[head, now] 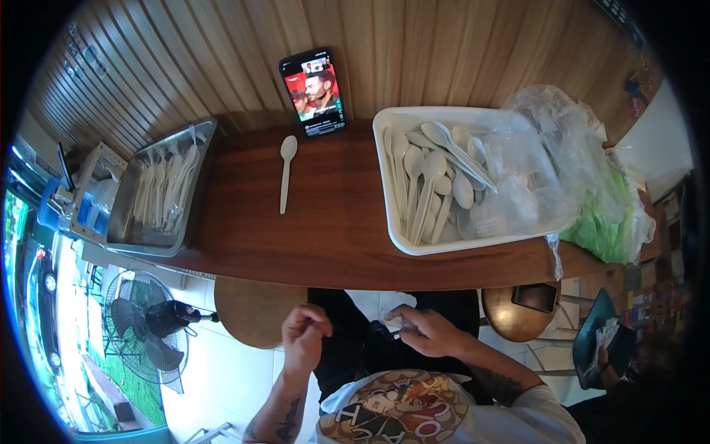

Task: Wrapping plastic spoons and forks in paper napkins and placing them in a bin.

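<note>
My left hand is above my lap, short of the table's front edge, with its fingers curled in. Whether anything is inside those fingers cannot be made out. To its right, also over my lap, my right hand pinches a small, pale, see-through piece that looks like plastic; its shape is unclear. On the brown wooden table lies a single white plastic spoon, bowl end away from me. A white plastic tub at the right holds several loose white spoons and clear plastic bags.
A metal tray with several bagged spoons sits at the left. A lit phone leans on the wood-panelled wall. Green-tinted plastic bags crowd the right end. Below are a fan, stools and another person's hand.
</note>
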A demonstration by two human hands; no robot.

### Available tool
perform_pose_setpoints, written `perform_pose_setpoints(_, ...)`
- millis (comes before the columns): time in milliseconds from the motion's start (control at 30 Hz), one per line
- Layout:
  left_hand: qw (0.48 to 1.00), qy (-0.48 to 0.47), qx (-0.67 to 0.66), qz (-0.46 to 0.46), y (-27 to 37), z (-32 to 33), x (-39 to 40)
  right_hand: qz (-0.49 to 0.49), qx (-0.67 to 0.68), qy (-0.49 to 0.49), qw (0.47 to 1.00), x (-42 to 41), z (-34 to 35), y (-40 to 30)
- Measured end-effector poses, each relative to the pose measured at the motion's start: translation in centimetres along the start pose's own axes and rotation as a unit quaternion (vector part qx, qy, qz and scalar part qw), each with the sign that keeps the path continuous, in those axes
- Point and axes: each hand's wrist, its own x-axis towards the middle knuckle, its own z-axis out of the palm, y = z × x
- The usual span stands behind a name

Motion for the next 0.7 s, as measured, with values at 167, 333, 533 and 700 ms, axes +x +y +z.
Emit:
perform_pose_setpoints(167,0.969,-0.122,0.214,-0.011,-0.8,5.4,-1.2,-0.021,0.051,0.019,0.998,0.1,1.6,-1.2)
perform_pose_setpoints(333,0.946,-0.139,0.287,0.055,-2.3,5.8,-0.5,0.047,0.105,0.021,0.993,-0.6,1.1,-3.3)
perform_pose_setpoints(533,0.921,-0.244,0.295,0.076,0.0,7.1,0.6,0.013,0.12,0.002,0.993,-1.8,0.8,-2.3)
perform_pose_setpoints(700,0.933,-0.266,0.23,-0.078,-0.6,5.1,-0.2,0.006,0.147,-0.069,0.987,-1.6,0.4,-3.0)
